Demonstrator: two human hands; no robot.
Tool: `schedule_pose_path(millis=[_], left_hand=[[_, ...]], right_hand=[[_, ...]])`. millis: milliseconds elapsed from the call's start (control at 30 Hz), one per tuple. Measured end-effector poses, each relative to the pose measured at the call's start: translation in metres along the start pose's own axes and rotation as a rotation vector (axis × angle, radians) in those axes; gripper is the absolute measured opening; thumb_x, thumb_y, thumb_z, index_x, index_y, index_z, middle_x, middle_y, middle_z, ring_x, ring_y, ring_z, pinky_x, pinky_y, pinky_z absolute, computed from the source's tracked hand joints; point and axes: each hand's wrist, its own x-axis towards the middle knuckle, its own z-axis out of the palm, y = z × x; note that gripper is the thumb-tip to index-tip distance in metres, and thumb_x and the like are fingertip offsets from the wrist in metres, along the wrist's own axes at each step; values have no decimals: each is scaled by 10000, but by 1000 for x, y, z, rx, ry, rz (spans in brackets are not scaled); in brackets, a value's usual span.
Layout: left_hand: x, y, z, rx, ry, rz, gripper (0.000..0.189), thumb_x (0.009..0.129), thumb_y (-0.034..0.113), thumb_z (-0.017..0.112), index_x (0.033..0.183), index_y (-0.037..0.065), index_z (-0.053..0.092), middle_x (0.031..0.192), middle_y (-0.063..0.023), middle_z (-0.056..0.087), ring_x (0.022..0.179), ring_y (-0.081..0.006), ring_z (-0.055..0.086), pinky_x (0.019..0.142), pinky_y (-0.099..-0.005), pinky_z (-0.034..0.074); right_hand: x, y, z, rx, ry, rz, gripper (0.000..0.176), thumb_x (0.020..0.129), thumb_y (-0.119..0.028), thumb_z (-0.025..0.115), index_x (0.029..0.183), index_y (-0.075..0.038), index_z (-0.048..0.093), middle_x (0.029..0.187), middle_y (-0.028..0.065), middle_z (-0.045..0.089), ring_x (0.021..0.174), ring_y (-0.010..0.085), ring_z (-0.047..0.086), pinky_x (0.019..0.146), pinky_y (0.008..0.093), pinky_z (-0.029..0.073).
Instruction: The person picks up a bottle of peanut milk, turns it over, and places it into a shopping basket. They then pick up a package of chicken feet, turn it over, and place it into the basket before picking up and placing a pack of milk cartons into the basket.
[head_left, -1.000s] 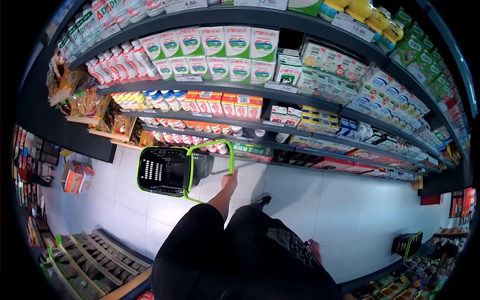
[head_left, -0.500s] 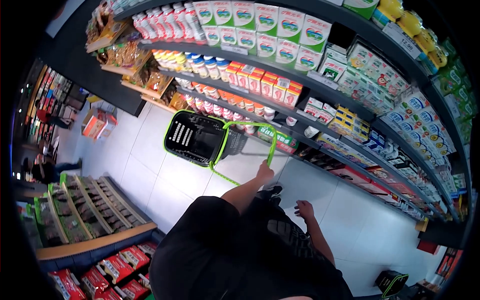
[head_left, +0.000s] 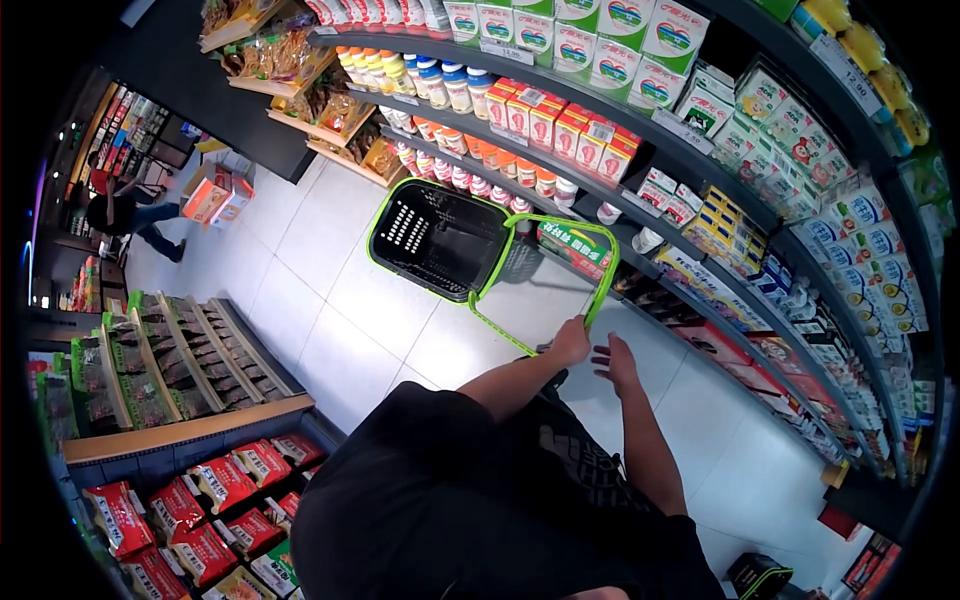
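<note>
My left hand (head_left: 570, 343) is closed around the end of the long green handle (head_left: 604, 282) of a shopping basket (head_left: 440, 240). The basket is black with a bright green rim, and its slotted inside faces me. It is at floor level, close to the lowest shelf. Beside the left hand and near the handle, my right hand (head_left: 617, 364) has its fingers apart and holds nothing.
Curved shelves (head_left: 640, 190) of cartons and bottles run along the right. At lower left stands a rack of red packets (head_left: 205, 550). An open cardboard box (head_left: 217, 195) and a person (head_left: 140, 218) are farther back; another black basket (head_left: 758, 578) is lower right.
My right hand has come up closer to the left hand and handle. The basket and handle appear farther right in view. My left hand keeps its hold.
</note>
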Motion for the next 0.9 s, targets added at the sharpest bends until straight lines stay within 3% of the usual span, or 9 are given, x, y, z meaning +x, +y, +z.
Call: schedule_pose_path(millis=[133,233,333,433,467,600,733,833,900], left_hand=[[-44,-19,7,91,-7,-18,203,873,127,518,1019,-13,514,992,-266,595,955,-434,575,830,-503,458],[-68,-27,-4,117,38,20,195,851,106,523,1008,-10,513,1003,-266,592,958,-427,574,826,-501,459],[-78,-31,-9,128,54,68,200,825,79,521,1006,-8,513,983,-261,596,940,-426,578,819,-507,460],[-75,-8,-25,176,39,39,237,797,57,533,1024,-8,521,926,-260,618,890,-436,597,795,-519,472],[-75,1,-32,196,25,30,245,791,58,542,1027,-7,523,919,-261,622,883,-438,601,791,-520,474],[-64,9,-53,234,30,128,264,752,69,591,1000,-6,544,889,-252,638,860,-440,615,759,-515,489],[-55,16,-59,304,-34,114,281,721,94,628,961,-31,552,863,-252,639,842,-435,622,746,-509,495],[-57,7,-46,286,-69,95,285,773,194,645,927,-28,556,869,-262,641,859,-445,619,765,-536,480],[-58,9,-43,164,-91,-14,362,797,283,668,974,-24,590,892,-251,651,868,-414,637,782,-497,494]], right_hand=[[12,-12,-6,86,-1,-13,678,954,-550,359,1462,-123,220,1304,163,522,1081,284,568,868,445,461],[22,-16,3,79,-36,-4,664,965,-542,339,1465,-123,212,1299,165,522,1060,283,581,873,449,460],[22,-16,22,148,-148,10,590,982,-504,337,1423,-115,282,1221,145,566,1012,273,606,854,452,484],[45,-2,40,115,-144,-25,513,989,-478,361,1332,-96,375,1116,127,601,975,259,622,823,449,511],[49,-2,44,114,-97,-46,448,988,-468,386,1194,-79,468,1018,110,622,921,249,638,769,443,545],[47,-24,47,127,-98,-125,438,991,-466,376,1098,-69,527,928,107,643,799,258,657,693,455,570],[43,-38,56,62,1,-88,486,989,-473,373,1143,-32,509,920,124,646,773,270,660,675,477,566],[86,-17,27,-461,-11,-277,528,985,-482,366,1156,1,491,926,147,642,774,295,669,653,484,573],[80,-20,17,-358,-46,-243,551,982,-489,360,1163,18,482,928,159,641,777,315,677,642,477,581]])
